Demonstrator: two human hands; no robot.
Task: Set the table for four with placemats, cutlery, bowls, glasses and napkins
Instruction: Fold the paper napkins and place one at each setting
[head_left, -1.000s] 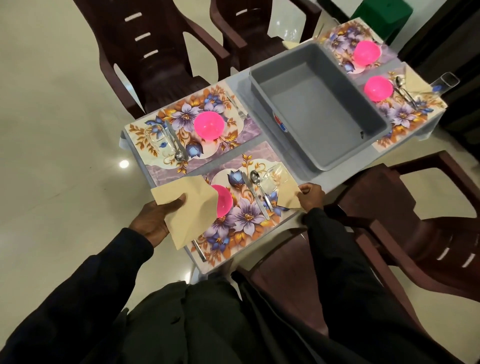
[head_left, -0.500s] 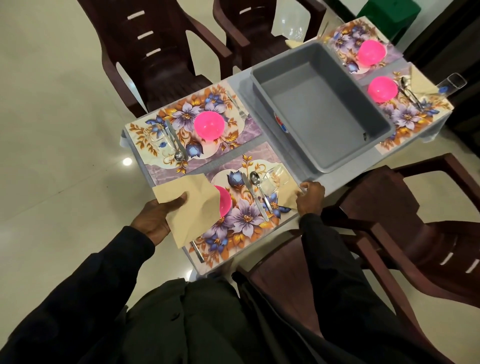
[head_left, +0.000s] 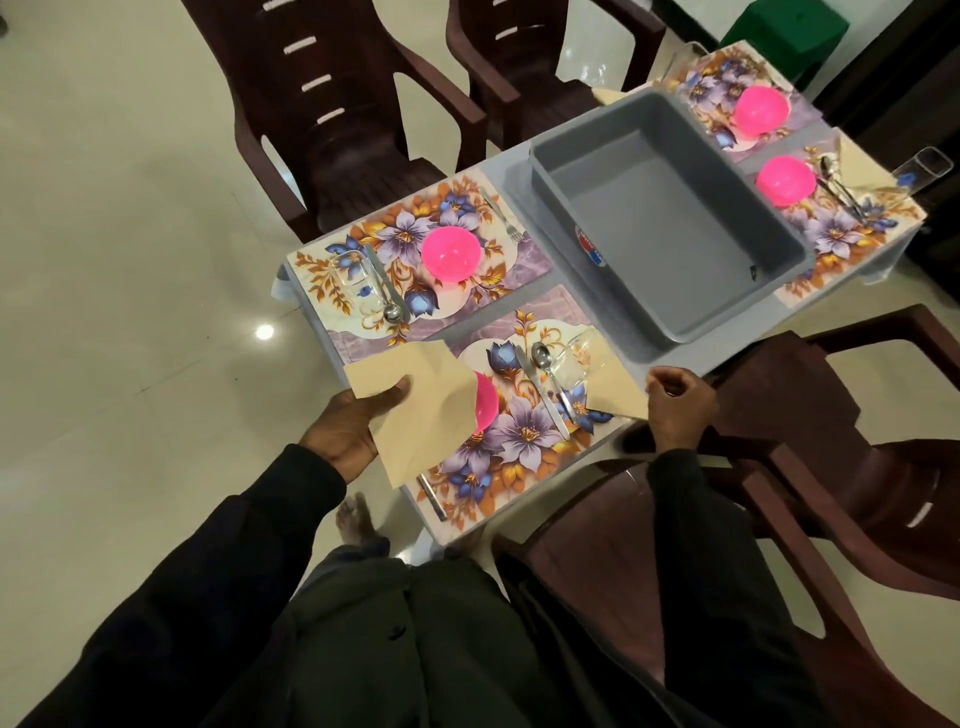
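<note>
My left hand (head_left: 353, 431) holds a beige napkin (head_left: 415, 405) above the near floral placemat (head_left: 514, 441), and the napkin partly hides that mat's pink bowl (head_left: 485, 402). On the same mat lie a spoon (head_left: 543, 358), a knife, a glass (head_left: 576, 358) and a second beige napkin (head_left: 615, 389). My right hand (head_left: 678, 402) hovers just right of that napkin with loosely curled fingers, holding nothing. Three more placemats carry pink bowls (head_left: 450, 253) (head_left: 761, 109) (head_left: 784, 179) with cutlery.
A grey plastic tub (head_left: 675, 228) stands empty in the table's middle. Dark brown plastic chairs (head_left: 337, 119) (head_left: 831, 467) surround the small table. A glass (head_left: 924, 166) sits at the far right edge. A green box (head_left: 789, 23) stands on the floor beyond.
My right hand has come off the napkin on the near mat and drawn slightly right. The left hand still holds its napkin in much the same place.
</note>
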